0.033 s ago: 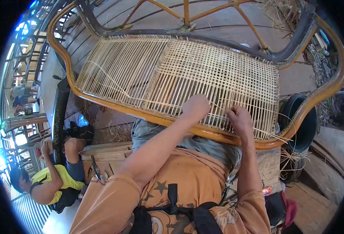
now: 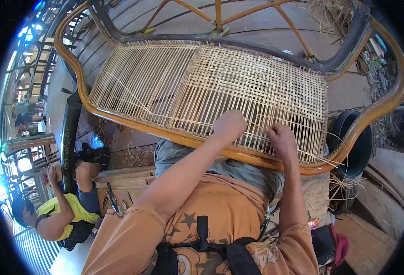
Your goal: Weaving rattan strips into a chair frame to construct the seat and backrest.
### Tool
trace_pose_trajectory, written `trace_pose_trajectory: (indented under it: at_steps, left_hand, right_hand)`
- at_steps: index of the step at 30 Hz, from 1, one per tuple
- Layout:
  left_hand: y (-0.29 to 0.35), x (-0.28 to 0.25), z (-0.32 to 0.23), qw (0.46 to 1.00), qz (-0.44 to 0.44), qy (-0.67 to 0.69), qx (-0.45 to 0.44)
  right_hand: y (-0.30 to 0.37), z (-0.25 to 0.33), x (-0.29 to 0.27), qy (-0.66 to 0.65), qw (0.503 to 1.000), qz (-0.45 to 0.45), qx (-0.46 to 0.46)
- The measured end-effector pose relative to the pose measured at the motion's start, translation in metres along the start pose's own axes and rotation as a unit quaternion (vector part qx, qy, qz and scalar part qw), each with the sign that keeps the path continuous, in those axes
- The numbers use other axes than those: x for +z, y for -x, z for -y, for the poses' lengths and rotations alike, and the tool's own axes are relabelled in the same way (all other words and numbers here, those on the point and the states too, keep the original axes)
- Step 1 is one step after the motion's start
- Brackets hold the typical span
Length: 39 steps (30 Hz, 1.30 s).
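A bench-like rattan frame (image 2: 119,120) lies across my lap, its seat panel (image 2: 252,75) strung with pale cane strips. The right section is woven crosswise at the far side and more open near me. My left hand (image 2: 230,126) is closed over the near part of this section, on a cane strip; its fingertips are mostly hidden. Just to its right, my right hand (image 2: 283,140) pinches a cane strip between thumb and fingers, low over the weave. Loose strip ends (image 2: 331,161) stick out past the near right corner of the panel.
A dark bucket (image 2: 357,145) stands under the frame's right end, with curled cane offcuts (image 2: 344,188) beside it. At left, a person in a yellow top (image 2: 71,211) sits near hand tools (image 2: 112,198) on wooden planks. Cane scraps (image 2: 373,73) lie at far right.
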<state>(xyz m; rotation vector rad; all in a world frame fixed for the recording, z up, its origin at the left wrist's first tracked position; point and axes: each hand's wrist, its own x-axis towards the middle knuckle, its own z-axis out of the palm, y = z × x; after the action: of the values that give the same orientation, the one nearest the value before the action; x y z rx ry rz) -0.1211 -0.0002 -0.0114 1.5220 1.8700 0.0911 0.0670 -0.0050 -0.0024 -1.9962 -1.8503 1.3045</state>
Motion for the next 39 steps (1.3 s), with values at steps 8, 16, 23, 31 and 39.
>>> trace_pose_trajectory:
  at_steps: [8,16,23,31,39]
  left_hand:
    - [0.019,-0.002,0.002,0.987,-0.11,-0.058,0.099]
    - [0.009,-0.008,0.001,0.993,-0.025,-0.103,0.056]
    - [0.014,-0.005,-0.001,0.998,-0.062,0.028,0.0]
    - [0.017,-0.007,0.013,0.978,-0.104,-0.133,0.125]
    - [0.005,-0.023,0.002,0.999,0.015,-0.05,-0.013]
  right_hand:
    - [0.0,0.016,0.006,0.042,0.999,-0.003,0.007]
    - [0.0,0.018,0.012,0.11,0.993,-0.037,0.011]
    - [-0.003,0.008,0.013,0.087,0.995,-0.034,-0.015]
    - [-0.008,0.02,0.018,0.149,0.987,-0.017,-0.051]
    - [-0.017,0.016,0.011,0.134,0.989,0.039,-0.05]
